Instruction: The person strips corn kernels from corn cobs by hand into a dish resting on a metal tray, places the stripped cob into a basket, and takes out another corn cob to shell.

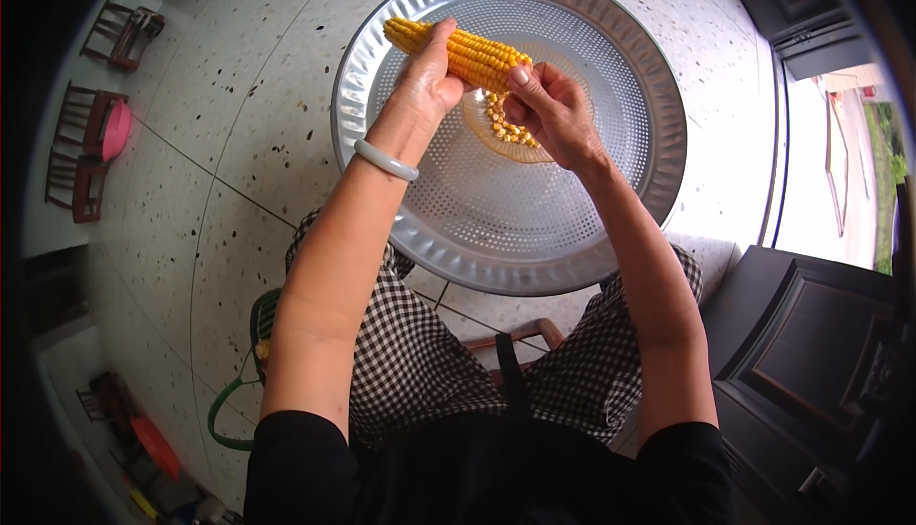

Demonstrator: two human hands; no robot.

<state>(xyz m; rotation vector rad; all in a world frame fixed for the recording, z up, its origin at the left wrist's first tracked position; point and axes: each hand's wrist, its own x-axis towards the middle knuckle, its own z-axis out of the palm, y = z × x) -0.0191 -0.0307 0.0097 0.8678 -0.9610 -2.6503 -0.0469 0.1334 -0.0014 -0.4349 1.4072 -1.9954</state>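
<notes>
My left hand [431, 71] grips an ear of yellow corn [476, 56] around its middle, the thumb lying across the top. At the ear's right end, my right hand [547, 106] presses its thumb and fingers against the kernels; whether loose kernels sit in its curled fingers is hidden. Below both hands is a clear amber-tinted bowl [494, 144] with a scalloped rim, partly covered by the right hand. Loose corn kernels [512, 128] lie in it. The bowl stands inside a wide, perforated metal basin [494, 217] with a fluted rim.
A green basket [263, 317] with a looped handle stands by my left leg, a cob partly visible inside. Wooden chairs [89, 114] line the left wall, one with a pink basin [117, 130]. A dark panelled door [801, 339] stands at right beside a bright doorway.
</notes>
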